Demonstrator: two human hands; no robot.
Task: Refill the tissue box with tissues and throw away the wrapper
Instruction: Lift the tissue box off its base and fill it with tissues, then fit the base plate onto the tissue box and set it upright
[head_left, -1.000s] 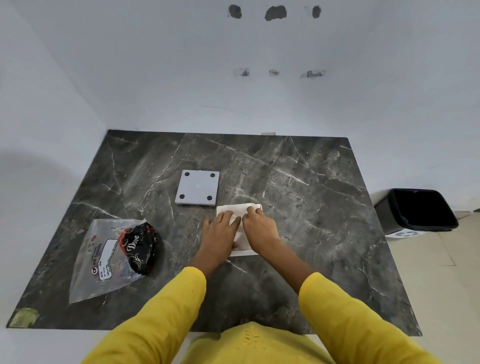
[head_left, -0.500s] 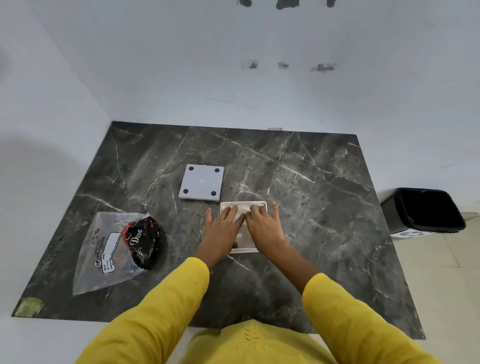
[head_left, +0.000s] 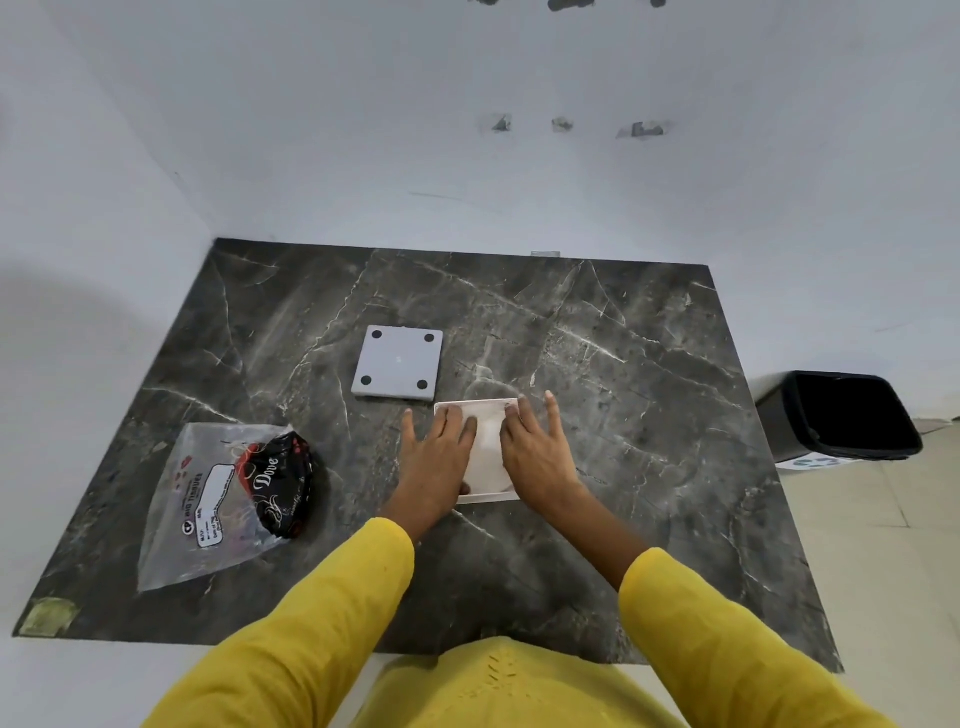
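Tissue box (head_left: 480, 500) sat open-topped near the middle of the dark marble table (head_left: 649, 415), white rim showing along its far and near edges, a white wad of tissues (head_left: 488, 441) lying inside it. Ordering by size from there: the table itself filled most of the view, pushed into a corner of pale walls. Off its right edge, on the tiled floor, stood a black bin (head_left: 839, 415) (mouth open, interior too dark to read). At the table's left lay a clear plastic wrapper (head_left: 208, 499), flat and crumpled, with printed labelling and a bunched black piece marked "Dove" (head_left: 280, 480) resting on its right part; well apart from the box. Just beyond the box, close to its far-left corner, lay a grey square lid (head_left: 398, 362), underside up, four dark round feet at its corners.

Both hands lay palm-down on the tissues, fingers extended and spread, pressing rather than gripping. Left hand (head_left: 436, 462) covered the box's left side, thumb out over the table. Right hand (head_left: 535, 452) covered the right side, fingertips reaching the far rim. A strip of tissue showed between them. Yellow sleeves (head_left: 322, 613) ran back from both wrists.
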